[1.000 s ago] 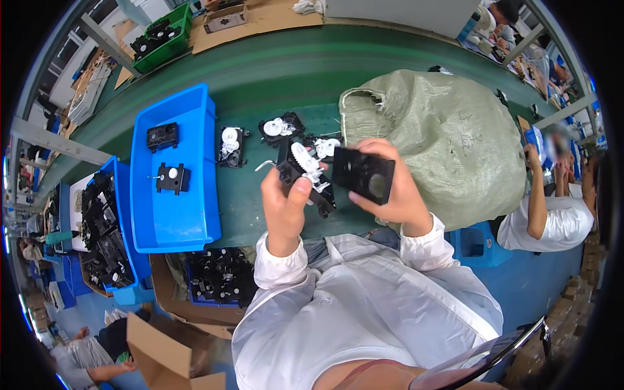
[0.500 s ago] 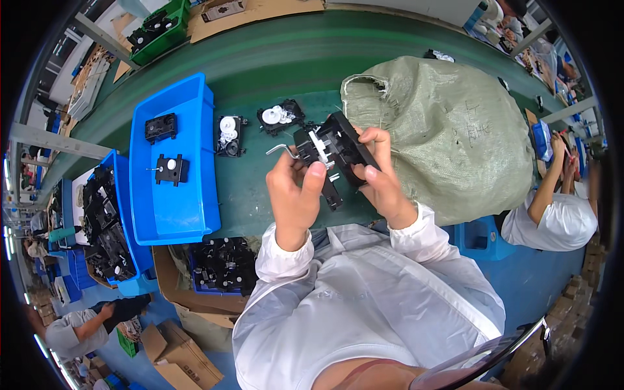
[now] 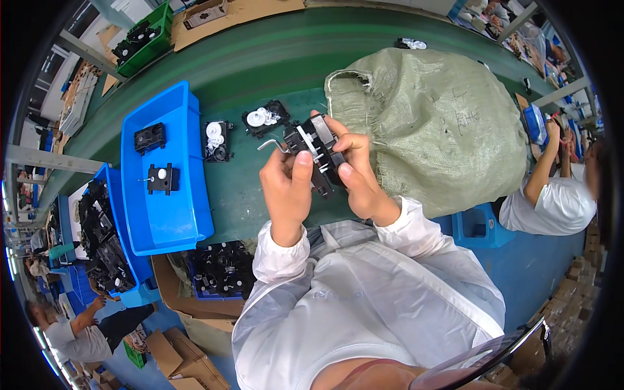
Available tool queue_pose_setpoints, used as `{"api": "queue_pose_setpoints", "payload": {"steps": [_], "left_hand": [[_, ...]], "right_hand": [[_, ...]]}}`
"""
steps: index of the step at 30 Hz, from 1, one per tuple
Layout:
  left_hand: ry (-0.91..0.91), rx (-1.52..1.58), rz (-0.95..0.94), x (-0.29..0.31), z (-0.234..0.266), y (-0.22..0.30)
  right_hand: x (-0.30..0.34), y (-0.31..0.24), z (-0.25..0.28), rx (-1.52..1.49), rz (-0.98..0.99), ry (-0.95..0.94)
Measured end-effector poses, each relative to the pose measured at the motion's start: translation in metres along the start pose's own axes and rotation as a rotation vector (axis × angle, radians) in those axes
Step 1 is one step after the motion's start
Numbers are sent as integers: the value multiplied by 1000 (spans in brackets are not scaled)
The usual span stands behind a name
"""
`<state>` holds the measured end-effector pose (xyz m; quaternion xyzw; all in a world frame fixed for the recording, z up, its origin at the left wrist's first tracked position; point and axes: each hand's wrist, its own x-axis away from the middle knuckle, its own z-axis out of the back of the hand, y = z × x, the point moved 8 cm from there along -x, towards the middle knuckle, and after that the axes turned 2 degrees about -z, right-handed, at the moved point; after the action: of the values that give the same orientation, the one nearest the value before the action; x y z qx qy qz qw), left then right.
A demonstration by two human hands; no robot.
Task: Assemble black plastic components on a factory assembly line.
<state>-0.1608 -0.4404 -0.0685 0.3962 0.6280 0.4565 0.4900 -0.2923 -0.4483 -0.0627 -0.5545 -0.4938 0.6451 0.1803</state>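
Over the green work surface, my left hand (image 3: 287, 185) grips a black plastic gearbox (image 3: 304, 144) with a white strip along it. A bent metal crank (image 3: 269, 145) juts from its left side. My right hand (image 3: 361, 174) is closed round a black plastic cover (image 3: 323, 133), which lies against the gearbox's right side. Both thumbs press from the near side; the other fingers are partly hidden behind the parts. Beyond my left hand lie two open black gear housings with white gears, one (image 3: 265, 117) farther off and one (image 3: 217, 141) beside the blue tray.
The blue tray (image 3: 200, 218) on the left holds two black units. Left of it, another blue bin (image 3: 133, 257) is full of black parts. A large woven sack (image 3: 448, 136) stands close on the right. Below the table edge, a carton (image 3: 170, 286) holds more parts. Co-workers sit farther off.
My right hand has moved left and turned the black cover, bringing it from a tilted position up against the gearbox. The view has shifted slightly.
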Motion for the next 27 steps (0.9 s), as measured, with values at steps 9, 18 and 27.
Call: {"api": "queue_pose_setpoints", "payload": {"steps": [9,18,27], "left_hand": [[-23,-69,42,1,-1,-1],[-14,-23,57,1,-5,-1],[-18,-43,70,4,-9,-6]], "right_hand": [[-1,-2,-1,24,50,16],[5,-1,1,42,68,18],[0,-1,0,212,100,-1]]}}
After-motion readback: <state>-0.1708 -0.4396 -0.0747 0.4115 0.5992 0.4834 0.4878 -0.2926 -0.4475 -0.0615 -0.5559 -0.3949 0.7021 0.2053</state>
